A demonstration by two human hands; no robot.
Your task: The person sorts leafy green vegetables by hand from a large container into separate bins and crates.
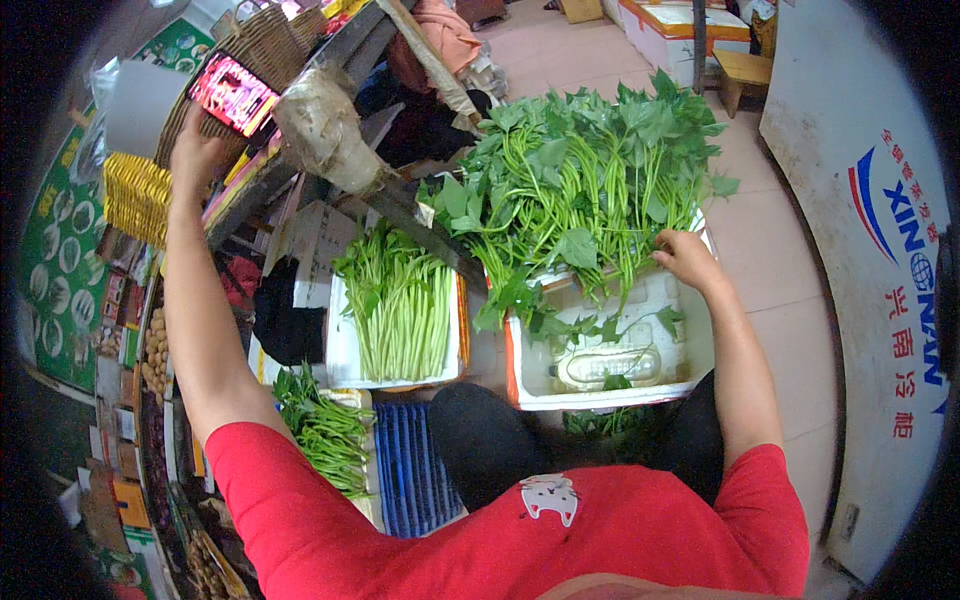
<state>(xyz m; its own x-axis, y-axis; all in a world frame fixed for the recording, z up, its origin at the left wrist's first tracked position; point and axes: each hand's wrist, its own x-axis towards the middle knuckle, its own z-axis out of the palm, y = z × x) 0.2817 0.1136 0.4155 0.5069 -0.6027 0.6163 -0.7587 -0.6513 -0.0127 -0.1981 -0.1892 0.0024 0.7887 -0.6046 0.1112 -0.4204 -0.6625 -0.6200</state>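
My left hand is raised at the upper left, against the lower left edge of a lit smartphone that leans by a wicker basket; whether the fingers grip it cannot be told. At the right, my right hand is at the stem ends of a large heap of leafy greens, its fingers curled; a hold on a stem cannot be made out. Below the heap stands a white foam box with loose leaves and a clear plastic bottle in it.
A second foam box holds long-stemmed greens. More greens lie beside a blue slatted crate. A plastic-wrapped post end juts out between my arms. A white cabinet stands at the right, and a wooden stool behind.
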